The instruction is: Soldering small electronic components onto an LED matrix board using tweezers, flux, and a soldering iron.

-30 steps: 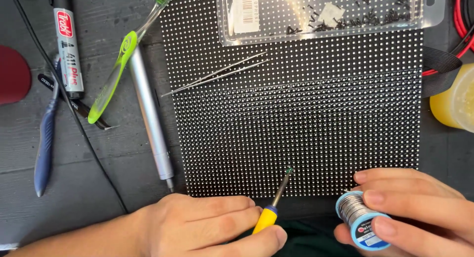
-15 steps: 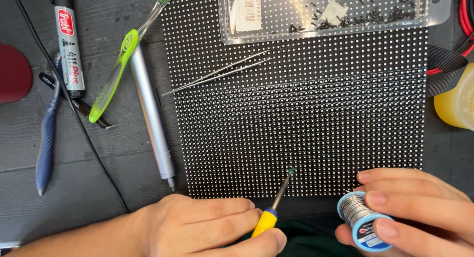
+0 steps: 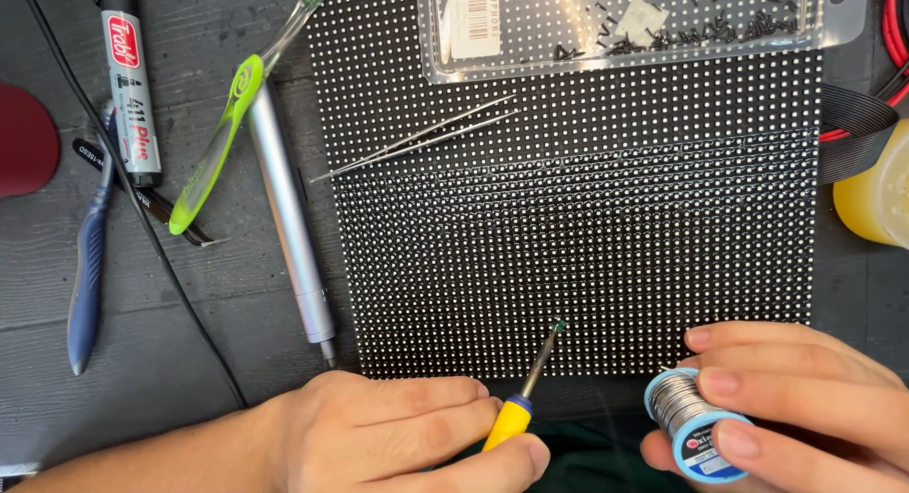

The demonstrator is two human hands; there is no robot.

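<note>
The left hand is closed around the yellow plastic handle of a slim soldering tool, whose dark metal shaft slants up and to the right so that its fine tip rests on the lower rows of the black rectangular LED matrix panel. The right hand grips a small blue-flanged spool of silvery solder wire, fingers curled over it, just below the panel's lower right corner. The wire's free end is too thin to trace.

This looks like point-by-point touch-up soldering on the panel, with the tip already placed on one dot. The next move would seem to call for a steady left grip and a short length of wire fed to the tip without bridging the neighbouring dots, which sit very close together.

The panel is flat and matt, its surface a dense regular grid of tiny pale dots. On its upper middle lie thin steel tweezers, long and pointed. Across its top edge sits a clear plastic tray holding small dark loose parts. Left of the panel, on the dark grey wood-grain bench, lie a smooth silver metal cylinder tool, a lime-green toothbrush, a grey marker pen and blue-handled cutters. Right of the panel are a grey ribbon cable and a translucent yellow container.
</note>
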